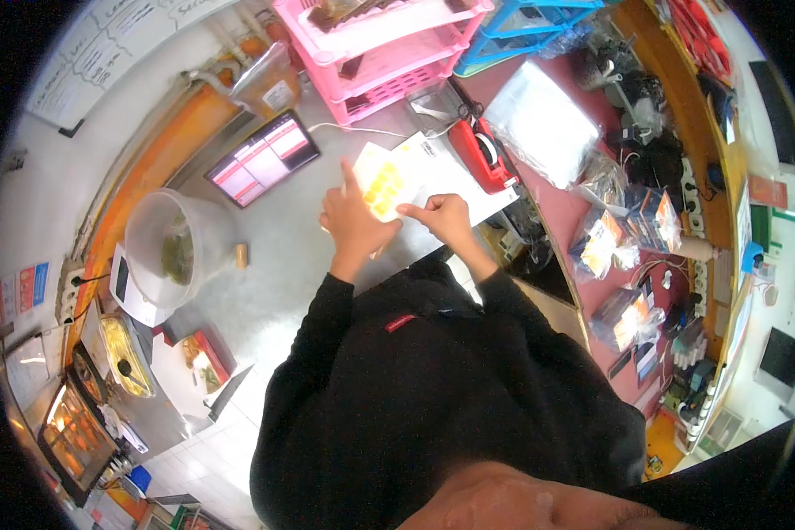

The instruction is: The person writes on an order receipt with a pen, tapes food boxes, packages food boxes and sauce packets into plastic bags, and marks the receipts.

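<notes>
Pink rack (384,69) beside blue rack (505,46)

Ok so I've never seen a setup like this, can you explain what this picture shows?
There is no machine here: one camera, worn on a person's head, looks forward and down past their dark sleeves, and the wide view looks curved. The left hand holds a sheet with yellow patches. The thumb of the right hand is at its edge; whether it grips is hard to tell. Around them on the metal counter are a lit tablet, a clear tub and white paper. A red tape dispenser is to the right, and a pink rack stands beyond.
</notes>
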A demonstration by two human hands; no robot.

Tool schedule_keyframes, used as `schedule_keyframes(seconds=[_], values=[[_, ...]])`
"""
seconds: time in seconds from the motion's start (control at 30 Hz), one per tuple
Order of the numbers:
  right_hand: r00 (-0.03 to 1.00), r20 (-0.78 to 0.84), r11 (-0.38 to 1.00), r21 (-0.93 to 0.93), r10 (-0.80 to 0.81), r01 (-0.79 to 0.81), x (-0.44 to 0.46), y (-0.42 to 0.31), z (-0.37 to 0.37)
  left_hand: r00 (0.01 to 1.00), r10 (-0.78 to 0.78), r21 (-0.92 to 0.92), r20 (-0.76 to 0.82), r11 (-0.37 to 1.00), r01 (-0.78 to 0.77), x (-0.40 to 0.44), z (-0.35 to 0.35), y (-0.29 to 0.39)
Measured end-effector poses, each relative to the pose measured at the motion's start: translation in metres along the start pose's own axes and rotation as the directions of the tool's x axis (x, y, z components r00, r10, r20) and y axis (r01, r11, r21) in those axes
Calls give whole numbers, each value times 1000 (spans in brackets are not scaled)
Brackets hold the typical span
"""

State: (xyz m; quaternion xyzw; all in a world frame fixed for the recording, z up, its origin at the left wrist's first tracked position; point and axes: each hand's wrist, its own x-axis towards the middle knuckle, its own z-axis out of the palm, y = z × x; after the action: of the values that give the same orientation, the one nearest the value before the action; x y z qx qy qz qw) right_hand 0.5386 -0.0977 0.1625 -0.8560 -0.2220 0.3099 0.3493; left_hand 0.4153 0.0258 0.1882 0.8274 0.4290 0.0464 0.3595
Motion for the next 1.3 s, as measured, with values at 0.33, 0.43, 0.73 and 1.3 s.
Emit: schedule_keyframes(seconds=[0.33, 0.43, 0.73, 1.3], values=[[950, 299, 932, 313, 85, -182, 43, 34, 34, 698, 227, -730, 680, 120, 672, -10, 2, -110], [989, -107, 970, -229, -104, 78, 76, 32, 44, 848, 105, -781, 519, 462, 421, -22, -20, -91], [996, 86, 850, -524, 0, 45, 112, -9, 33, 932, 244, 237, 267, 921, -309, 1, 43, -116], [764, -449, 876, -360, -463, 319, 197, 163, -196, 899, 9, -292, -438, 944, -153, -20, 16, -123]])
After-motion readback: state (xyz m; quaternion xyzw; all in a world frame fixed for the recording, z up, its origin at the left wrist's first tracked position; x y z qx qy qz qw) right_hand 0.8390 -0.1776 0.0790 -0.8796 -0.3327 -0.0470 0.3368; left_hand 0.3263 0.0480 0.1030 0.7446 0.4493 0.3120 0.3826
